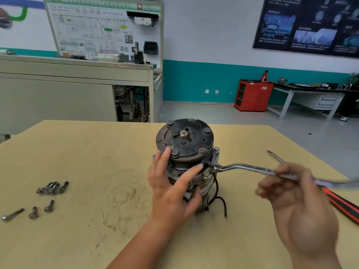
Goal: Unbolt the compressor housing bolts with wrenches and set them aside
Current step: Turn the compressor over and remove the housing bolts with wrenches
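**While the left grip (174, 189) steadies the compressor (186, 144), the right grip (291, 197) holds a wrench (248, 168)**

Standing upright mid-worktop (97, 152), the compressor is clasped around its housing by the left grip's curled fingers. The blurred right grip pinches the wrench handle, and the wrench's ring end meets the housing's right side. Loose bolts (52, 188) lie well apart on the left. A red-handled screwdriver (340, 202) lies at the right edge.
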